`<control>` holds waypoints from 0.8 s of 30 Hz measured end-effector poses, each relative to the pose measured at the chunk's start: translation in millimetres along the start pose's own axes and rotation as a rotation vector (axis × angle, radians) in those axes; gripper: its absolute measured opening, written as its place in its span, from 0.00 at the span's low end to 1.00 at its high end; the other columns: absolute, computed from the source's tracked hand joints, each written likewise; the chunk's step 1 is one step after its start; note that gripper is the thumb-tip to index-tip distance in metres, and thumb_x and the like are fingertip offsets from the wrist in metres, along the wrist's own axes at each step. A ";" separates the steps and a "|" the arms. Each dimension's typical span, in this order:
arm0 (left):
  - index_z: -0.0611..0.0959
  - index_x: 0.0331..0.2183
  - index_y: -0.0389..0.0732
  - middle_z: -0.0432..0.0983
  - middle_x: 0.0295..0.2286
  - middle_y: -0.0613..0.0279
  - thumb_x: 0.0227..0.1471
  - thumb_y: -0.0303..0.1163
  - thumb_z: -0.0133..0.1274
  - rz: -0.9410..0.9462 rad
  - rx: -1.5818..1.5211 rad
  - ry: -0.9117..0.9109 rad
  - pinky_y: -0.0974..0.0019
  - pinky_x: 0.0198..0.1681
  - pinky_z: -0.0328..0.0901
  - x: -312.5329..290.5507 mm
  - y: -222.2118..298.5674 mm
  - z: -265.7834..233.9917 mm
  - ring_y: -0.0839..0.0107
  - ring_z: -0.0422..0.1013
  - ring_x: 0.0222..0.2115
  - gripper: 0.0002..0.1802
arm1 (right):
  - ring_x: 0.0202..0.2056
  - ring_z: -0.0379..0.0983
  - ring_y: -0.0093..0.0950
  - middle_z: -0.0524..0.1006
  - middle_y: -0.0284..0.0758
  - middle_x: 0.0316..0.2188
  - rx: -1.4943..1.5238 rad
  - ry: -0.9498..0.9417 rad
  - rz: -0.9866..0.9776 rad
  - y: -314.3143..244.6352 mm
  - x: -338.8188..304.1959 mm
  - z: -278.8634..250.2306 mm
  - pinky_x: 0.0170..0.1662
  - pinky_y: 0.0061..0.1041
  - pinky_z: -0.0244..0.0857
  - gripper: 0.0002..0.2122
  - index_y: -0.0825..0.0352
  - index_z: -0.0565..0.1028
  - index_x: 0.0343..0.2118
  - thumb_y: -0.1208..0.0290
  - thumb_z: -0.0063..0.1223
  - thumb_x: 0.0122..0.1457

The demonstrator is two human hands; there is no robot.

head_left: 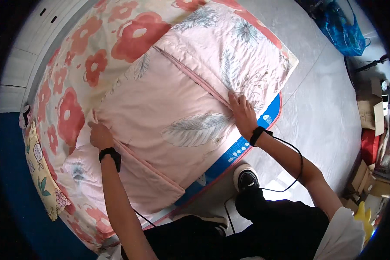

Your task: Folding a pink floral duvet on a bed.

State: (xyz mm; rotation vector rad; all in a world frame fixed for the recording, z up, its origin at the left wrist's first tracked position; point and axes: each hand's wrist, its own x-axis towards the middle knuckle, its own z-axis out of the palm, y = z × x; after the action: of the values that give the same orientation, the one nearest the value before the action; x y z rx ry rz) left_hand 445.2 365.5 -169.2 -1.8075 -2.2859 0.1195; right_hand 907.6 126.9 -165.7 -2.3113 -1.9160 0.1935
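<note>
A pink quilt with grey feather and flower prints lies partly folded on a bed sheet with large red flowers. One folded flap lies at the far right, another at the near left. My left hand is closed on the quilt's left side, pinching up a small peak of cloth. At the end of the right flap's folded edge, my right hand has its fingers curled over the cloth. Both wrists wear black bands, and a black cable runs from the right one.
A blue mat with a red border shows under the quilt's near edge. A yellow fruit-print cloth lies at the left. Cardboard boxes line the right side, with a blue plastic bag farther back. My shoe rests on the grey floor.
</note>
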 end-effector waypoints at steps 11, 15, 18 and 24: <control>0.63 0.58 0.37 0.63 0.52 0.43 0.50 0.40 0.51 -0.261 -0.224 -0.124 0.45 0.52 0.62 -144.4 65.7 -39.2 0.45 0.65 0.52 0.35 | 0.43 0.68 0.42 0.67 0.47 0.43 -0.035 0.139 -0.032 4.4 -38.4 10.1 0.48 0.39 0.63 0.31 0.68 0.59 0.62 0.78 0.49 0.51; 0.58 0.62 0.38 0.61 0.53 0.43 0.48 0.32 0.53 -0.208 -0.183 0.198 0.46 0.58 0.54 -256.5 68.5 -18.9 0.46 0.56 0.57 0.41 | 0.44 0.65 0.41 0.68 0.44 0.42 -0.088 0.143 0.030 4.5 -59.9 5.4 0.49 0.37 0.59 0.31 0.66 0.62 0.60 0.76 0.52 0.49; 0.58 0.63 0.41 0.61 0.54 0.47 0.54 0.34 0.51 -0.145 -0.174 0.187 0.43 0.55 0.61 -312.8 49.0 -22.0 0.47 0.60 0.56 0.37 | 0.44 0.67 0.40 0.68 0.44 0.42 -0.085 0.165 -0.020 14.4 -65.3 9.9 0.48 0.37 0.60 0.33 0.66 0.60 0.62 0.77 0.52 0.49; 0.58 0.62 0.39 0.60 0.55 0.42 0.55 0.25 0.47 -0.086 -0.176 -0.327 0.55 0.46 0.72 -301.4 30.7 -80.4 0.50 0.68 0.51 0.34 | 0.45 0.70 0.38 0.70 0.45 0.45 -0.029 0.166 -0.111 26.2 -68.0 4.3 0.45 0.37 0.64 0.30 0.70 0.61 0.60 0.77 0.51 0.51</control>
State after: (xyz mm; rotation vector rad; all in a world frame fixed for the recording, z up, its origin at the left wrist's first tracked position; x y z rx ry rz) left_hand 557.7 75.0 -134.9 -1.8882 -2.6709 0.2209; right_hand 919.6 55.4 -173.7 -2.1554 -1.9677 -0.0367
